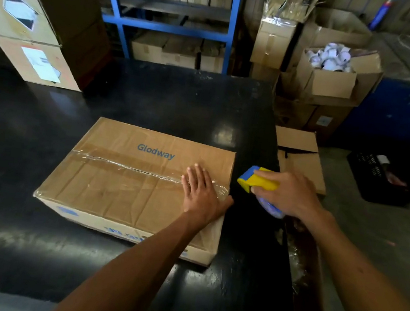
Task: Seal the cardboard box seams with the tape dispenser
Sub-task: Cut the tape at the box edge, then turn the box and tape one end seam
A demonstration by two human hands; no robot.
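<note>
**Pressing tape at the box's right edge**

Reaching in from the near edge, both bare forearms crossing a black table (153, 100). Lying flat with fingers spread, left hand (203, 190) pressing on the top of the box (115, 185) at its right end, thumb hooking over the right edge, right on the clear tape (123, 166) running left to right along the centre seam. Wrinkling in places, that tape, and folding down over the right side. Sitting closed near the table's middle, the box, with "Glodway" printed in blue on the far flap. Just right of the box, right hand (289, 192) curling tightly around a yellow-and-blue dispenser (258, 180), holding it apart from the cardboard, off the box's right edge. Farther right, standing below table level, open cartons (300, 155). Far left, stacking on the table, two big boxes (37, 26). Beyond, standing against the back, blue shelving (169, 27) loaded with cartons.
</note>
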